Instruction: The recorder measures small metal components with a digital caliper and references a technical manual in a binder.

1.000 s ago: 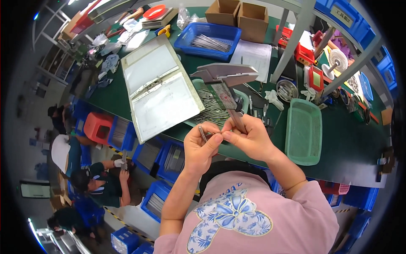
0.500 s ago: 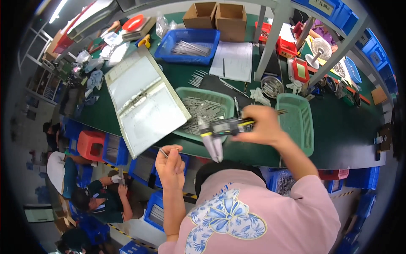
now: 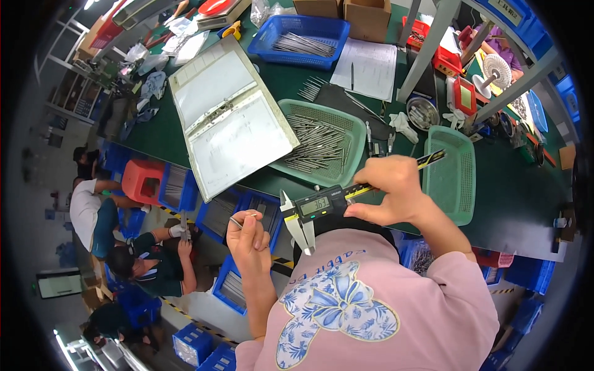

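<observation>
My right hand (image 3: 396,188) is closed round the beam of a black digital caliper (image 3: 322,204), with the thumb near its slide. The caliper lies sideways over the table's near edge, its display lit and its jaws pointing down and left. To the left of the jaws, my left hand (image 3: 249,240) is raised and pinches a thin metal rod (image 3: 236,222) between thumb and fingers. Rod and jaws are apart. Beyond the caliper, a green basket (image 3: 356,139) holds many slim metal rods (image 3: 315,142). An open ring binder (image 3: 238,148) overlaps that basket's left edge.
A second green basket (image 3: 463,176) stands at the right. Farther back are a blue basket (image 3: 263,46) of rods, a paper sheet (image 3: 371,65) with a pen, and a metal bowl (image 3: 423,113). A shelf post (image 3: 427,52) rises there. A co-worker (image 3: 148,266) sits at lower left.
The view has shifted, so the table things sit farther right. My right hand has brought the caliper nearer my body and toward my left hand. Its display now faces up. The rod stays pinched.
</observation>
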A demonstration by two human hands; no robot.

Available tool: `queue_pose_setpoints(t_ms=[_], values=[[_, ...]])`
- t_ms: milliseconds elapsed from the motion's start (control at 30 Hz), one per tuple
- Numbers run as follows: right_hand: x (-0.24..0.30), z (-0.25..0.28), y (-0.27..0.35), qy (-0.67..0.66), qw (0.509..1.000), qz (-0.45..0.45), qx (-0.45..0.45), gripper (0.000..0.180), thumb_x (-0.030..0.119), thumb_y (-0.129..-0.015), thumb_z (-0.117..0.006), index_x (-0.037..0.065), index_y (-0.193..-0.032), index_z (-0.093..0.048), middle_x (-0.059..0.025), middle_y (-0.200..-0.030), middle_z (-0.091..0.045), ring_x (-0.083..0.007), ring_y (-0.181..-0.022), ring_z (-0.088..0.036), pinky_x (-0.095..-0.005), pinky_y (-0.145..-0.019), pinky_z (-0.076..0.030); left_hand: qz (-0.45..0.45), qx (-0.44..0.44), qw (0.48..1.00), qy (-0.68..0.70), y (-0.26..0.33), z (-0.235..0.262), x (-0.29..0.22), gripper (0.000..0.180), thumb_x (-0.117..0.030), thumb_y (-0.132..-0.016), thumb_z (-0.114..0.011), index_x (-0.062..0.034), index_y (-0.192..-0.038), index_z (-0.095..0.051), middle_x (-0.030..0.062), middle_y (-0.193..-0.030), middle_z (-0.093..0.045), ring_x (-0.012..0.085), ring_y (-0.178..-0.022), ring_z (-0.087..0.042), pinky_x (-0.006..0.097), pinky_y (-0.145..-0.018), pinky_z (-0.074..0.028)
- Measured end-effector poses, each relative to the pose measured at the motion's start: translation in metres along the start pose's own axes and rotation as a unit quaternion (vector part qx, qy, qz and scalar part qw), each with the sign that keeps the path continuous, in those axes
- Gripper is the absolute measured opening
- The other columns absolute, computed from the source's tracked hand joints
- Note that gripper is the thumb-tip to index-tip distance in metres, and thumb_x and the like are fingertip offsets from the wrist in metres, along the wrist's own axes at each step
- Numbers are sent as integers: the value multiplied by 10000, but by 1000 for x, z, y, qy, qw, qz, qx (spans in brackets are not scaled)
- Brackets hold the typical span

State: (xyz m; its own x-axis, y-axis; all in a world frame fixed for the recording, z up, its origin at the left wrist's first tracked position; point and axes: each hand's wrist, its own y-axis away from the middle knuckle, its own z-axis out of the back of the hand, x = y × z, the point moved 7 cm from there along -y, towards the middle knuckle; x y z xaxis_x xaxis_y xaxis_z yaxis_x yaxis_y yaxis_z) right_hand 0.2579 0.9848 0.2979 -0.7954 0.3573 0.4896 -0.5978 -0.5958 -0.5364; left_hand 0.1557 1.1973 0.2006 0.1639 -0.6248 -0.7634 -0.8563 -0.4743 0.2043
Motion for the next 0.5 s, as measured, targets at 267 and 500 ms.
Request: queue_pose_setpoints(t_ms=[267,500], values=[[8,23,-4,116,992,46,-36,405,455,-516,-663,99,-552,-473,-12,-492,-417,-181,-403,-437,-267,-376,-313,3,41,999,-5,15,-24,0,48,-19,-761,-507,-16,-802,-482,94,-808,-528,18,-398,-303,143,-348,-222],[3,26,-4,130,990,30,-38,501,516,-438,-683,95,-509,-420,-19,-471,-393,-184,-396,-424,-266,-394,-307,14,68,997,-12,19,-44,9,57,11,-737,-520,-9,-783,-493,103,-812,-529,20,-404,-304,142,-355,-228]])
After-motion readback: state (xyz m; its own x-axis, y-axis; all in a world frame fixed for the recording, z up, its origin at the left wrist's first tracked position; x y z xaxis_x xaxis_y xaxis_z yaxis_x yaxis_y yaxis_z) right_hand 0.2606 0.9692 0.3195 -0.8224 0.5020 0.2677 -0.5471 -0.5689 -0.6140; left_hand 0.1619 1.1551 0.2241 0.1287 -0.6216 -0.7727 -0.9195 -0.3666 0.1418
